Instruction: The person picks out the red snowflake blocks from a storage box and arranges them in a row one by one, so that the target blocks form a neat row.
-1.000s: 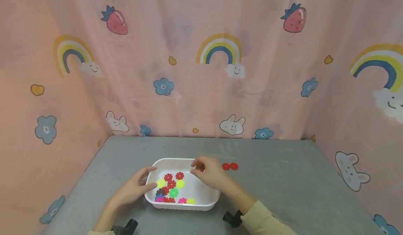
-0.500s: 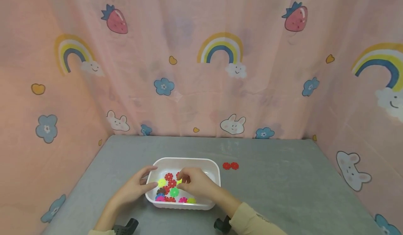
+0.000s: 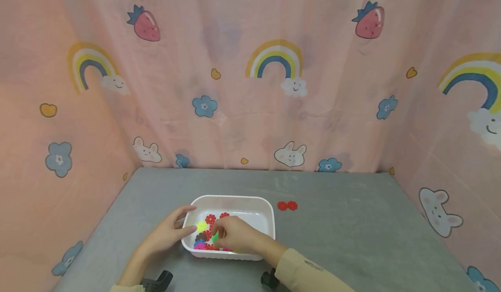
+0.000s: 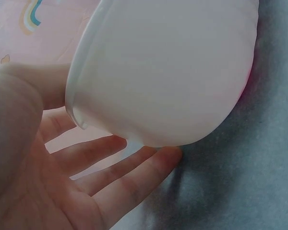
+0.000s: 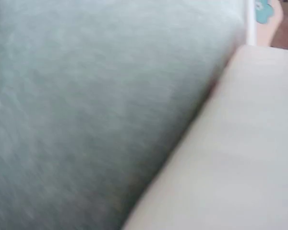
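A white plastic tray [image 3: 254, 204] stands on the table, with several small flower-shaped plastic discs in its left half. Among them are a red disc [image 3: 210, 219], a yellow disc [image 3: 201, 227] and a pink disc [image 3: 199, 246]. My left hand [image 3: 167, 231] holds the tray's left end. In the left wrist view the thumb goes over the rim while the fingers lie against the outer wall. Inside the tray, my right hand [image 3: 236, 236] reaches low over the discs, thumb and forefinger apart around a green disc [image 3: 215, 236]. Whether they touch it is unclear.
Two red discs [image 3: 287, 205] lie side by side on the grey table [image 3: 344, 222], right of the tray. A pink patterned curtain [image 3: 235, 127] closes off the back and both sides. Dark devices sit at both wrists, near the table's front.
From the tray's right side, my right hand has moved left and down into it, over the green disc. My left hand stays at the tray's end. The two red discs have not moved.
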